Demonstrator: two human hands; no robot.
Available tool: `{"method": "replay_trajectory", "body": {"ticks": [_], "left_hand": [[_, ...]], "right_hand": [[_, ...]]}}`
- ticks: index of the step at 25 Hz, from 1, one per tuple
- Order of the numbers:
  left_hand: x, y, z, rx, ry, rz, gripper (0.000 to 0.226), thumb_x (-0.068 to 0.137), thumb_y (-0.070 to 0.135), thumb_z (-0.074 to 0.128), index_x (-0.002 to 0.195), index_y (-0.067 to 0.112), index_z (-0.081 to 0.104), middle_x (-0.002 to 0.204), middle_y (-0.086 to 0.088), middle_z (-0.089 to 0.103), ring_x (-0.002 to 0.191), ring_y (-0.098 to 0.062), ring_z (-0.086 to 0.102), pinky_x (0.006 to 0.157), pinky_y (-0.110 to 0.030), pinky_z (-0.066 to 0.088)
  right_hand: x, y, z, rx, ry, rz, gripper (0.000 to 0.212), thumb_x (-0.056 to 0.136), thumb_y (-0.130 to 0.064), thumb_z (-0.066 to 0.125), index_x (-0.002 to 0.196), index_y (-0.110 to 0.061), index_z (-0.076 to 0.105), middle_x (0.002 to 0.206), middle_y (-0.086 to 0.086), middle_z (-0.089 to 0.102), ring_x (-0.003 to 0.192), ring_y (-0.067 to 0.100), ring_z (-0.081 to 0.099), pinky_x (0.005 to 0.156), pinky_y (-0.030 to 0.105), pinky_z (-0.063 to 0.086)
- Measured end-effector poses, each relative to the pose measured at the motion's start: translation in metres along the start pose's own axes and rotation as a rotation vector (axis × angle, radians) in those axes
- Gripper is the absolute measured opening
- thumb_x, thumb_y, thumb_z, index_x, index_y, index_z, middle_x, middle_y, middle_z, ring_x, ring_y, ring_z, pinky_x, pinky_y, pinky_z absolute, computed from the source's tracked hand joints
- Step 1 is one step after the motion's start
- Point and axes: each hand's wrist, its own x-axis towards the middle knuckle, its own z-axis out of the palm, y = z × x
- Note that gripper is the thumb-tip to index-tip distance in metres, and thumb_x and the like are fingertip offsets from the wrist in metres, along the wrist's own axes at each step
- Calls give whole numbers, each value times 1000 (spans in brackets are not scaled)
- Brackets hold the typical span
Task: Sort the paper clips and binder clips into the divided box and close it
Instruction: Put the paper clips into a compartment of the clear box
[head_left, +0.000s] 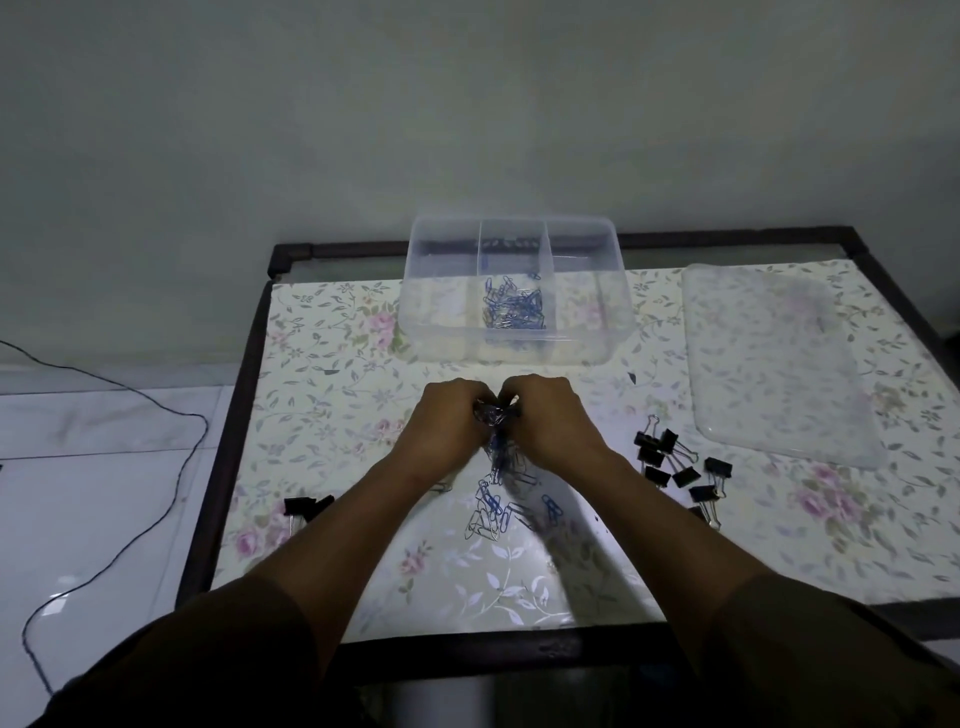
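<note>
Left hand (451, 415): fingers curled, clutching one side of a bunch of paper clips (496, 415) lifted just above the table, knuckles toward the box.
Right hand (545, 418): fingers curled round the other side of the same bunch, pressed close against the left hand.
Hanging clips: some of the bunch trails down between the wrists in a blurred blue and silver tangle.
Loose paper clips (493, 512): a small scatter, blue and silver, lying on the cloth under the forearms.
Divided box (514, 343): clear plastic, open, at the far side of the table; its middle compartment holds a heap of blue paper clips (514, 304).
Lid (779, 364): clear, lying flat to the right of the box, apart from it.
Binder clips (680, 467): black, clustered on the cloth right of the right forearm.
More binder clips (306, 509): a couple near the left edge, beside the left forearm.
Table (332, 338): dark frame, floral cloth.
Cable (171, 452): a thin black one looping over the pale floor on the left.
</note>
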Motion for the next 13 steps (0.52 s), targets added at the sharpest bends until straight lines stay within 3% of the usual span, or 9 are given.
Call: {"method": "replay_trajectory", "body": {"ticks": [4, 7, 11, 13], "left_hand": [[-4, 3, -7, -63, 41, 9, 30, 80, 4, 71, 108, 13, 78, 101, -8, 78, 93, -21, 71, 80, -25, 51], [-6, 9, -15, -126, 82, 25, 27, 79, 6, 73, 104, 15, 80, 97, -4, 79, 87, -17, 72, 80, -27, 54], [-6, 24, -30, -262, 140, 30, 29, 80, 9, 75, 106, 21, 80, 94, 4, 79, 80, -4, 73, 73, -12, 53], [0, 38, -42, -345, 184, 57, 28, 80, 10, 77, 105, 20, 79, 92, 5, 79, 79, -4, 73, 75, -15, 56]], "right_hand": [[-2, -3, -4, 22, 52, -19, 23, 80, 0, 64, 89, -16, 78, 86, 12, 75, 81, 32, 70, 74, 43, 60], [-7, -7, -19, 101, 96, -36, 19, 81, 0, 69, 90, -14, 80, 86, 11, 77, 82, 28, 70, 73, 35, 57], [-17, -14, -49, 169, 176, -39, 14, 84, -5, 71, 92, -14, 80, 84, 7, 77, 80, 24, 69, 67, 30, 51], [-15, -18, -71, 204, 230, -45, 14, 85, -8, 73, 96, -12, 80, 87, 6, 77, 81, 21, 70, 68, 27, 50]]}}
